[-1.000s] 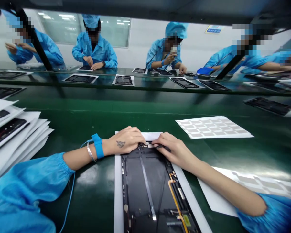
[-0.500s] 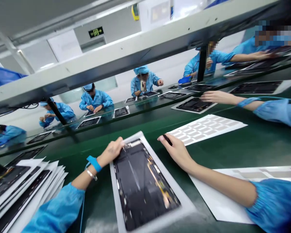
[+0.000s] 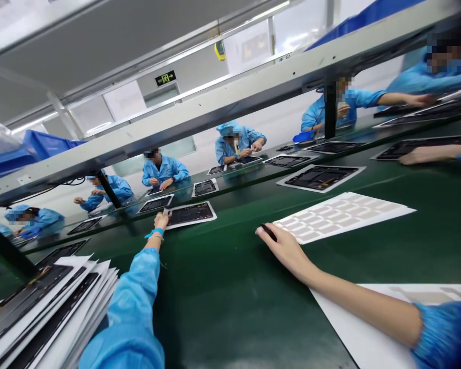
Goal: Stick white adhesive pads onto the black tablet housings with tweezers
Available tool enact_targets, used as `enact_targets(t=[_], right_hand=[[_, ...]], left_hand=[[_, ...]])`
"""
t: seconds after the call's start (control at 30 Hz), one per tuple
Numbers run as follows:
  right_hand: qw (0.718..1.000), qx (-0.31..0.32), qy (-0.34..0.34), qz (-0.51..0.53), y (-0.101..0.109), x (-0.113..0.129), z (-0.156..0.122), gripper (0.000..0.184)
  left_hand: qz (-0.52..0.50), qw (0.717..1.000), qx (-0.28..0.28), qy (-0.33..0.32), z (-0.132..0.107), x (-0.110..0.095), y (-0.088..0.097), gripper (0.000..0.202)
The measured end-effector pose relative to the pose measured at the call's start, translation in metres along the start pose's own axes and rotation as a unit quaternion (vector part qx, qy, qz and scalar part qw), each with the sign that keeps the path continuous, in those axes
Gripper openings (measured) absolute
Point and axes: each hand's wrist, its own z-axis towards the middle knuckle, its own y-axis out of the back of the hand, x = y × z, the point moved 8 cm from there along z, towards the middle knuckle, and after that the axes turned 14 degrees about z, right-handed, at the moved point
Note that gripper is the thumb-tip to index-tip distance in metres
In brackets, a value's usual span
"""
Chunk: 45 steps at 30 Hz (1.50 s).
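My left hand point(image 3: 161, 220) reaches far forward, its fingers closed on the left end of an opened tablet housing point(image 3: 192, 213) with dark insides and a white border. This housing lies by the raised strip at the back of the green bench. My right hand point(image 3: 288, 252) rests nearer me, fingers closed round a small dark tool point(image 3: 269, 232) whose kind I cannot make out. Just beyond it is a white sheet of grey adhesive pieces point(image 3: 346, 215). Under my right forearm lies a second white sheet point(image 3: 353, 328), partly hidden.
At left, a stack of tablet housings with white sheets point(image 3: 80, 302) leans over the bench. Another housing point(image 3: 325, 178) lies farther back at right, near a co-worker's hand point(image 3: 426, 155). A metal shelf beam point(image 3: 200, 115) crosses above; several co-workers sit beyond it.
My left hand has carried the tablet housing from in front of me to the back of the bench. My right hand stays with the dark tool. A co-worker's hand has moved right.
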Motion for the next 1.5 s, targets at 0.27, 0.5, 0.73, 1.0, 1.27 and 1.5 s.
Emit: enact_targets(t=[0.27, 0.5, 0.73, 1.0, 1.27, 1.5], right_hand=[[0.983, 0.098, 0.148, -0.045, -0.024, 0.029, -0.021, 0.018], [0.91, 0.206, 0.138, -0.333, -0.037, 0.029, 0.001, 0.02], [0.835, 0.117, -0.009, -0.538, 0.068, -0.052, 0.142, 0.024], [0.758, 0.151, -0.069, -0.631, 0.107, -0.117, 0.166, 0.031], [0.756, 0.221, -0.016, -0.616, 0.058, -0.093, 0.151, 0.008], [0.801, 0.318, 0.113, -0.495, -0.031, -0.007, 0.037, 0.015]], left_hand=[[0.017, 0.922, 0.109, -0.371, -0.143, -0.082, -0.033, 0.043], [-0.021, 0.806, 0.22, -0.549, -0.273, -0.124, -0.028, 0.055], [-0.029, 0.816, 0.217, -0.535, -0.272, -0.126, -0.021, 0.051], [-0.076, 0.817, 0.175, -0.544, -0.279, -0.129, -0.024, 0.046], [-0.094, 0.814, 0.183, -0.544, -0.277, -0.132, -0.029, 0.045], [-0.067, 0.844, 0.031, -0.532, -0.262, -0.129, -0.013, 0.058]])
